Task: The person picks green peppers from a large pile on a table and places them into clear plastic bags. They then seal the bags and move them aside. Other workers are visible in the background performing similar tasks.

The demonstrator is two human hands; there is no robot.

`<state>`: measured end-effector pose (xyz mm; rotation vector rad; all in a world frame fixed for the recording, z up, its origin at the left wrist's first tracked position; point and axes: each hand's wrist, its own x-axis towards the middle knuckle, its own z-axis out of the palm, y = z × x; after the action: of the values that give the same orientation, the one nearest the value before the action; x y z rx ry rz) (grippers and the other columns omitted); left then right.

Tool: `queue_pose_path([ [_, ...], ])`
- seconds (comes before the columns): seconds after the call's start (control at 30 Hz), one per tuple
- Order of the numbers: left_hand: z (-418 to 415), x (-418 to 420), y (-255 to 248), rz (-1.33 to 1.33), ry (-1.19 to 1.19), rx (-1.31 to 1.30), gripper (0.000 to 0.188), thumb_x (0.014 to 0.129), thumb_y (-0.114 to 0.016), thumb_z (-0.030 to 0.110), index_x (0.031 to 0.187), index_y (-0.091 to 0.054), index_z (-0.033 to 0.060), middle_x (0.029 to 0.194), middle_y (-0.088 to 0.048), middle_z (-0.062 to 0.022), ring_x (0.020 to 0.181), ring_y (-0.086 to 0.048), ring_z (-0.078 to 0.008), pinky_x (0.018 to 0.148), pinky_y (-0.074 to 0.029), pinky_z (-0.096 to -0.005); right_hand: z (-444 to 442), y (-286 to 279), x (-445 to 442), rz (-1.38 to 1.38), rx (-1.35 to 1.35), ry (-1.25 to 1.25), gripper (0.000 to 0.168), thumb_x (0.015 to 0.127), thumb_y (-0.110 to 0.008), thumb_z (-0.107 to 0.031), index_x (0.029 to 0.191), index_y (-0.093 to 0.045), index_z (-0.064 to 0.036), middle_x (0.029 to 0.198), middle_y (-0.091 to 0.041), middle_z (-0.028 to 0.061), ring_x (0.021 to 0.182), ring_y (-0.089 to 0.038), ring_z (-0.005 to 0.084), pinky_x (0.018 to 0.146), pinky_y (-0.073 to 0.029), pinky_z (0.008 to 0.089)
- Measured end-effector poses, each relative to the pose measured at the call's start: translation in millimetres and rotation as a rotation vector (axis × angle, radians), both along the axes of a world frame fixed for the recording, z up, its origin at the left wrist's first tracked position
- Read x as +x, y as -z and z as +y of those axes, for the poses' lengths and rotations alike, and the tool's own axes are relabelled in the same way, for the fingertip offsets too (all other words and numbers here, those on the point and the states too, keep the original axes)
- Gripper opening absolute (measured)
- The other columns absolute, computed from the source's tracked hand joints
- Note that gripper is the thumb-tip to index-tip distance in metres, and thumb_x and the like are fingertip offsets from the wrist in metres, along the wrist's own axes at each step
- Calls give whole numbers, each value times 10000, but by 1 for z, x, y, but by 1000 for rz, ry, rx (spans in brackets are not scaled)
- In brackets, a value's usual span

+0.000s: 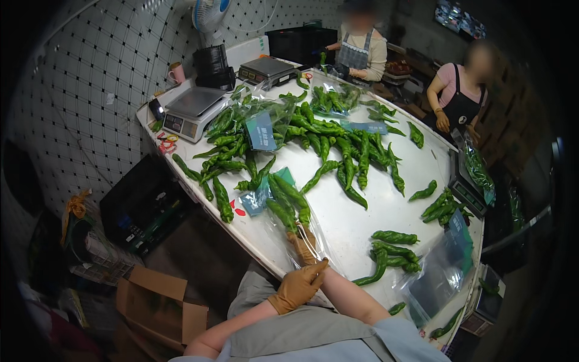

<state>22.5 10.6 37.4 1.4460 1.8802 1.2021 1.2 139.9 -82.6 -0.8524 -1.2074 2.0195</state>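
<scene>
Tan work gloves cover both my hands. My right hand is inside a clear plastic bag, shut on the stem ends of several long green peppers. The peppers point away from me, toward the bag's printed blue-green end. Beside my right wrist, my left hand has its fingers closed on the bag's open edge. Beyond the bag, a large heap of green peppers lies on the white table. A filled bag of peppers rests on the heap's left side.
Digital scales stand far left, near a fan. On the right are loose peppers, an unfilled bag and another scale. Two people handle peppers across the table. A cardboard box sits lower left.
</scene>
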Motion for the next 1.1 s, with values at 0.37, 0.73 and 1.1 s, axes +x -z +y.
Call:
queue_pose_path([
  [0.37,2,8,-1,20,-36,88,316,865,-652,189,1170,-628,112,858,-661,-166,728,-652,-319,637,-511,-364,25,18,-19,27,319,51,490,785,-714,-10,1248,-575,-92,1093,-622,45,978,-593,145,844,-484,268],
  [0.73,1,-15,13,-100,-62,-8,350,817,-623,15,1158,-653,88,801,-633,-76,678,-588,-134,612,-472,-264,3,9,52,-244,874,-235,477,849,-576,-18,1314,-502,-98,1160,-597,190,1074,-576,309,950,-445,356],
  [1.1,18,-8,25,-261,-26,-114,339,824,-640,52,1158,-672,104,577,-378,32,527,-370,-51,509,-367,-221,72,-90,287,-661,688,413,221,860,-601,-68,1068,-671,-39,961,-697,94,865,-657,199,804,-514,298],
])
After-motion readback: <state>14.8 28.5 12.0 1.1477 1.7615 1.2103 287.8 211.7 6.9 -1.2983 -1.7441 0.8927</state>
